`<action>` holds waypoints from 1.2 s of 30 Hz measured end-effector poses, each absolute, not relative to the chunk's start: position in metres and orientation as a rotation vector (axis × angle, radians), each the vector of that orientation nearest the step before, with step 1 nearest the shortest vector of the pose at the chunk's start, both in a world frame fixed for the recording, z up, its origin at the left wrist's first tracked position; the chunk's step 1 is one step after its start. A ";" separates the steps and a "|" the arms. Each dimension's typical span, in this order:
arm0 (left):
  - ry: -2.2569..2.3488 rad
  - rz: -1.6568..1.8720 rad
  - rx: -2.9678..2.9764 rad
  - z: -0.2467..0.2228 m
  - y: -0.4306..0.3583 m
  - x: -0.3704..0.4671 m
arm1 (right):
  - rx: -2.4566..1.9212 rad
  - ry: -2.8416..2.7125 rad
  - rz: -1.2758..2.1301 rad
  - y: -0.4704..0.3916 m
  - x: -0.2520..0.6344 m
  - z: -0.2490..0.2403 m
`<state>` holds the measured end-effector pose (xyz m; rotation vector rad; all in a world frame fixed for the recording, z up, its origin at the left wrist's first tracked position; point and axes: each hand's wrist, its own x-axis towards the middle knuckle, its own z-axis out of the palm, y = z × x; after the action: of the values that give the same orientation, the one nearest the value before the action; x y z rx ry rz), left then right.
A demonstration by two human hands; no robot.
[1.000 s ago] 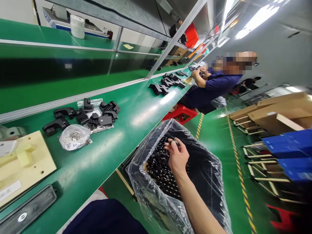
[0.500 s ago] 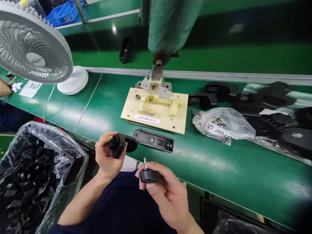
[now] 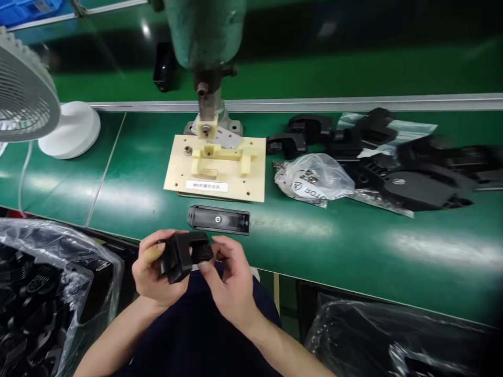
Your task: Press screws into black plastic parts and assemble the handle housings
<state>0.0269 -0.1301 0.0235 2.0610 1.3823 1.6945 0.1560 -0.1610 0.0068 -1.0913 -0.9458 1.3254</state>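
Note:
My left hand (image 3: 159, 269) is closed around a black plastic bracket (image 3: 178, 254), held above the table's front edge. The bracket is turned so that a recess shows on its right side. My right hand (image 3: 231, 275) is at that side, thumb and fingers pinching a black knob (image 3: 203, 252) against the bracket. The knob's metal threaded stud is hidden now, and how far it sits in the bracket I cannot tell. Just beyond my hands, a long black plastic tray-like part (image 3: 231, 222) lies flat on the green table (image 3: 298, 256).
A cream fixture plate (image 3: 173, 175) sits under a green press (image 3: 206, 31). To the right are a clear bag of small metal parts (image 3: 320, 175) and black assemblies (image 3: 424, 186). A white fan (image 3: 27, 89) stands left. Plastic-lined bins (image 3: 90, 246) flank me below the table.
My right hand has brought the knob up to the bracket in my left hand, which has turned it. The view has shifted to the right.

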 end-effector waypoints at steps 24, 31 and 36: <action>1.178 1.524 1.903 -0.001 -0.151 0.026 | -1.136 -2.036 -0.064 0.004 0.225 0.035; 1.238 1.524 1.808 -0.008 -0.150 0.012 | -1.324 -2.323 0.165 0.030 0.218 0.021; 1.241 1.516 1.840 -0.009 -0.142 0.008 | -1.496 -2.476 0.101 0.020 0.207 0.028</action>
<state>0.0078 -0.1423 -0.0089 1.8399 1.2411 1.5155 0.2071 0.0196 0.0281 -1.4958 -2.4760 0.1006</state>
